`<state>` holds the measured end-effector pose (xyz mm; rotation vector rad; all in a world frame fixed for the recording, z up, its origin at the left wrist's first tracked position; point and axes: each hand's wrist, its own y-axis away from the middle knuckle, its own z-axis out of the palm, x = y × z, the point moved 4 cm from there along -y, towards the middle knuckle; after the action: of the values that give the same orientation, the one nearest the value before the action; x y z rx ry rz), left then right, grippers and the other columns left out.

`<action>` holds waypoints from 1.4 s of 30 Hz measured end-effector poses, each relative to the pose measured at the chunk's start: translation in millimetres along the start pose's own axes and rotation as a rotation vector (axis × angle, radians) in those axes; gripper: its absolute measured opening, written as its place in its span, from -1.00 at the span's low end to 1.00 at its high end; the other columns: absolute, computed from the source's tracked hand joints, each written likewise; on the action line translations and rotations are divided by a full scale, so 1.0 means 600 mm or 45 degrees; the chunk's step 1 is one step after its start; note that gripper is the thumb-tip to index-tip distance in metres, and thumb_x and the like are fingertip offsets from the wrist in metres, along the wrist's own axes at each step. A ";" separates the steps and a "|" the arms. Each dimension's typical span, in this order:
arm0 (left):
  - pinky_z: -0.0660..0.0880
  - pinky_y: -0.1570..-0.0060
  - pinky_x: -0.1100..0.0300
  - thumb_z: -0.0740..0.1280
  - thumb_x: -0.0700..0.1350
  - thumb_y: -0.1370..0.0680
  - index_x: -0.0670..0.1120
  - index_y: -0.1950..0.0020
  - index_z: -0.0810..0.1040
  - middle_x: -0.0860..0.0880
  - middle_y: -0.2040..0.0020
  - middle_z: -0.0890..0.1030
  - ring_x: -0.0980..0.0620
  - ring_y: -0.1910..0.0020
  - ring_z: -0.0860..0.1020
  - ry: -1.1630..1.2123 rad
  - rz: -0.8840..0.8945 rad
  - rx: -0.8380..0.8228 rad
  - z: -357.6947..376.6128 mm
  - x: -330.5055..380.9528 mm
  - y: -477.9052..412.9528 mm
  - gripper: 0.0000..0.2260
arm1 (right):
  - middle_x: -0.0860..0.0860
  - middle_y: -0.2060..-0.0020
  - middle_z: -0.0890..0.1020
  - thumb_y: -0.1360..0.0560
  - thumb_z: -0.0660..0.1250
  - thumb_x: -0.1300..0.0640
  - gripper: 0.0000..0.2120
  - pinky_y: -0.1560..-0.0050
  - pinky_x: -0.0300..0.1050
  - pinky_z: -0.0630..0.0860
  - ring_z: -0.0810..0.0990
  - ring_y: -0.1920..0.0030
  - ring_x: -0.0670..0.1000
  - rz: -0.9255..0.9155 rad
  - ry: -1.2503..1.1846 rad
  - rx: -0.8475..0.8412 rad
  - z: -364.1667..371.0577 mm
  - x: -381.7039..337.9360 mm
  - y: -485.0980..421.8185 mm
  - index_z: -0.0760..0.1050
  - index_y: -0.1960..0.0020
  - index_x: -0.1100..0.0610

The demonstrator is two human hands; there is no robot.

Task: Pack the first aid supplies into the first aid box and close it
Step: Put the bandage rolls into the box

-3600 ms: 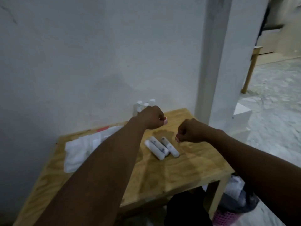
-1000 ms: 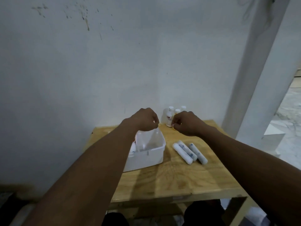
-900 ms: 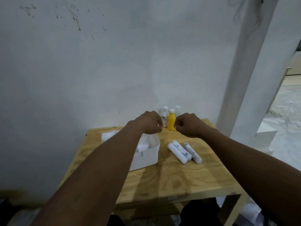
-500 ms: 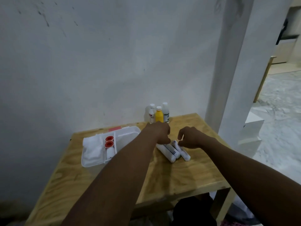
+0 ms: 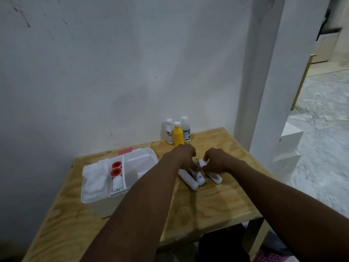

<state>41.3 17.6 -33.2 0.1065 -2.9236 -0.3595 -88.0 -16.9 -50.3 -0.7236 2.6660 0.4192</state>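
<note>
1. On the wooden counter, just right of centre, three white bandage rolls lie side by side, far ends pointing to 11 o'clock.
2. Left grip: fingers curled down onto the far ends of the left and middle rolls.
3. Right grip: thumb and fingers pinch the middle roll's far end; palm covers the right roll's end.
4. First aid box, at 9 o'clock from both grips, stands open. White cloth fills its left compartment; two red-ringed tapes sit in the narrow middle one.
5. Three bottles stand at 12 o'clock, against the wall.
</note>
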 end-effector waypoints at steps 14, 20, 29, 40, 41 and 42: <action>0.61 0.14 0.14 0.58 -0.26 -0.39 -0.10 0.14 0.63 -0.02 0.20 0.64 -0.04 0.17 0.63 0.631 0.029 0.414 -0.102 -0.024 0.034 -0.83 | 0.09 0.06 0.58 -0.39 0.48 0.09 -0.60 0.14 -0.05 0.51 0.55 0.10 0.07 -0.062 -0.312 0.541 -0.092 -0.002 0.014 0.45 -0.14 0.19; 0.49 0.29 0.23 0.64 -0.20 -0.31 -0.04 0.06 0.62 -0.06 0.13 0.60 0.05 0.28 0.55 0.643 -0.101 0.628 -0.210 -0.116 0.113 -0.70 | 0.03 0.16 0.62 -0.40 0.41 0.16 -0.67 0.11 -0.01 0.55 0.61 0.14 0.07 -0.340 -0.509 0.781 -0.138 -0.119 0.035 0.44 -0.13 0.12; 0.42 0.40 0.35 0.67 -0.14 -0.30 -0.15 0.04 0.69 0.01 0.29 0.64 0.18 0.40 0.59 0.471 -0.233 0.448 -0.195 -0.231 0.254 -0.70 | 0.08 0.12 0.67 -0.36 0.44 0.14 -0.73 0.05 0.02 0.57 0.61 0.10 0.09 -0.655 -0.403 0.497 -0.065 -0.305 0.059 0.53 -0.05 0.12; 0.45 0.29 0.24 0.68 -0.02 -0.27 -0.03 0.05 0.67 0.02 0.15 0.62 0.04 0.20 0.58 0.217 -0.247 0.228 -0.118 -0.215 0.279 -0.67 | 0.07 -0.10 0.60 -0.40 0.46 0.09 -0.64 0.02 -0.04 0.54 0.58 -0.03 0.10 -0.656 0.049 0.092 0.023 -0.318 0.073 0.57 -0.18 0.10; 0.48 0.28 0.22 0.69 -0.02 -0.27 -0.03 0.05 0.68 0.00 0.12 0.64 0.01 0.18 0.60 0.213 -0.252 0.206 -0.112 -0.215 0.278 -0.66 | 0.07 -0.11 0.61 -0.41 0.46 0.09 -0.64 0.07 -0.08 0.50 0.57 -0.01 0.08 -0.659 0.064 0.079 0.026 -0.318 0.073 0.58 -0.19 0.11; 0.52 0.26 0.20 0.69 -0.02 -0.26 -0.03 0.05 0.69 -0.02 0.08 0.66 -0.02 0.14 0.62 0.206 -0.261 0.187 -0.107 -0.215 0.278 -0.65 | 0.07 -0.11 0.62 -0.42 0.45 0.08 -0.65 0.13 -0.13 0.45 0.54 0.03 0.05 -0.664 0.069 0.071 0.029 -0.318 0.073 0.59 -0.19 0.11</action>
<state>172.3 176.4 45.4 0.4381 -2.7811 -0.1569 47.5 107.1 19.0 -1.3726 2.3941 0.1838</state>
